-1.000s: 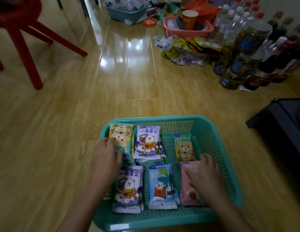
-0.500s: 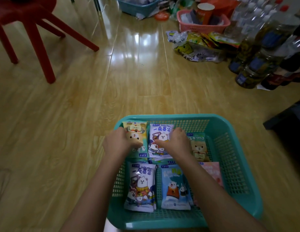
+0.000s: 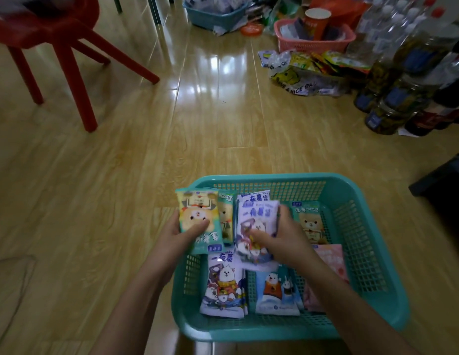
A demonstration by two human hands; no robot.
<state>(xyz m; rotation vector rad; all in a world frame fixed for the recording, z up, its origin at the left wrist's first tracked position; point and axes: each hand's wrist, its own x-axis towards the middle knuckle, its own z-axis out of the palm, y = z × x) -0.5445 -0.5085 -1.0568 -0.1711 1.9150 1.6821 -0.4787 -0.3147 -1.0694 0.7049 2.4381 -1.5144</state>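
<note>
A teal plastic basket [image 3: 364,226] sits on the wooden floor in front of me, holding several cartoon-printed snack packets. My left hand [image 3: 177,234] grips a yellow-and-teal packet [image 3: 197,213], lifted over the basket's left rim. My right hand [image 3: 282,239] grips a white-and-purple packet [image 3: 256,224], raised above the basket's middle. Below lie a similar white-and-purple packet [image 3: 223,285], a blue packet [image 3: 277,290], a pink packet [image 3: 328,257] and a teal bear packet [image 3: 310,221]. Other packets show partly under the lifted ones.
A red chair [image 3: 69,52] stands at far left. At the back are another teal basket [image 3: 213,16], a pink basket [image 3: 313,42] with a cup, a pile of snack bags [image 3: 305,73], and several bottles and jars [image 3: 402,73] on the right. A dark object [image 3: 446,180] lies right.
Both hands reached to the back row, closed on one packet each and lifted them. More packets show underneath where they lay. The view has shifted, so the basket sits further right.
</note>
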